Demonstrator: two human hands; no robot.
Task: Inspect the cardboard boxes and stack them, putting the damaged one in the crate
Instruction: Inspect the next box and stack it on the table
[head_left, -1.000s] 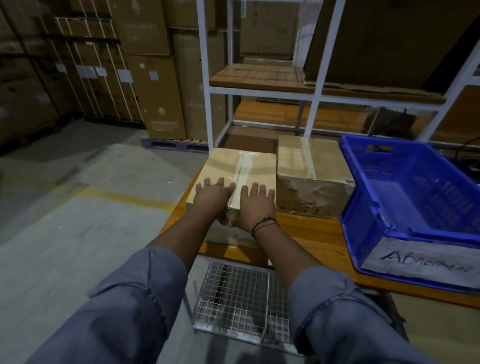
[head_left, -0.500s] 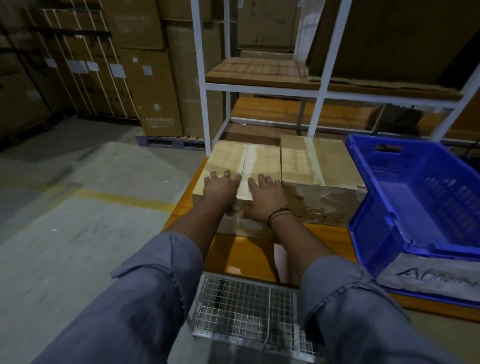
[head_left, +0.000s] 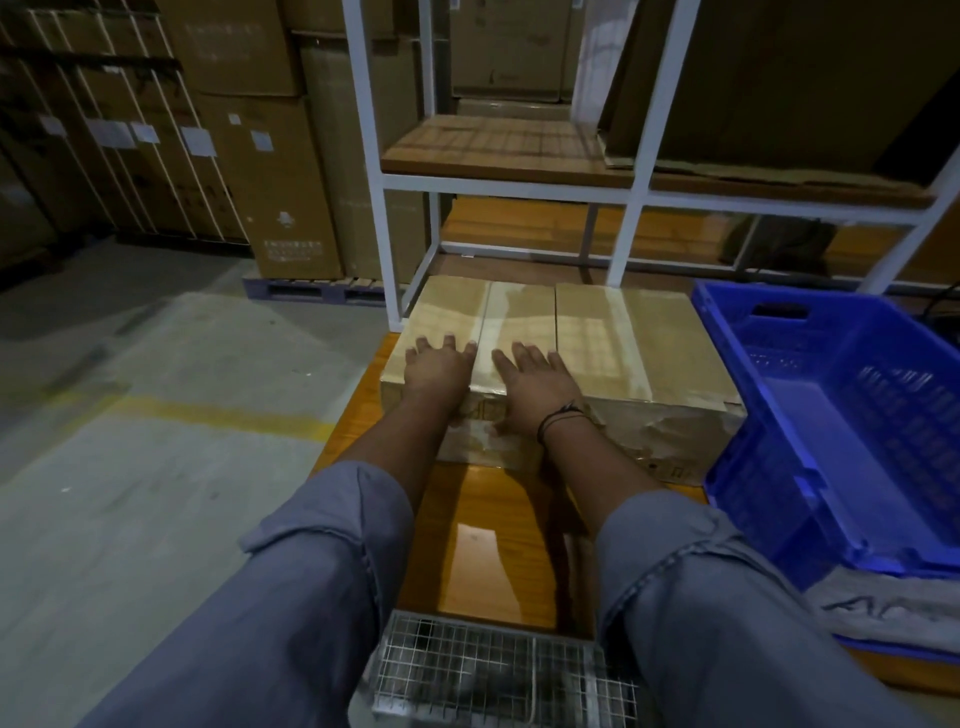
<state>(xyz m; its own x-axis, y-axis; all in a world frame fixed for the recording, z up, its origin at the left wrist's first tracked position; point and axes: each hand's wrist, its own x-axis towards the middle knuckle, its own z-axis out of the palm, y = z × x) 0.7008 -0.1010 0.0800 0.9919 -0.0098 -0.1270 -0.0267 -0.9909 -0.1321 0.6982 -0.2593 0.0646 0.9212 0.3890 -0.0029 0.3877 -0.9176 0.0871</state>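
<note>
The left hand (head_left: 439, 371) and right hand (head_left: 535, 387) lie flat, fingers straight and slightly spread, on the left box (head_left: 452, 312). It sits on the desk (head_left: 488, 545), touching the right box (head_left: 649, 348), whose front is crumpled. The crate (head_left: 753, 499) stands just beside that.

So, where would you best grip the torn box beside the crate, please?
Probably the torn box by its near and far faces, from the front: the other box abuts its left, the crate crowds its right. Grip low; the near face is crumpled.
</note>
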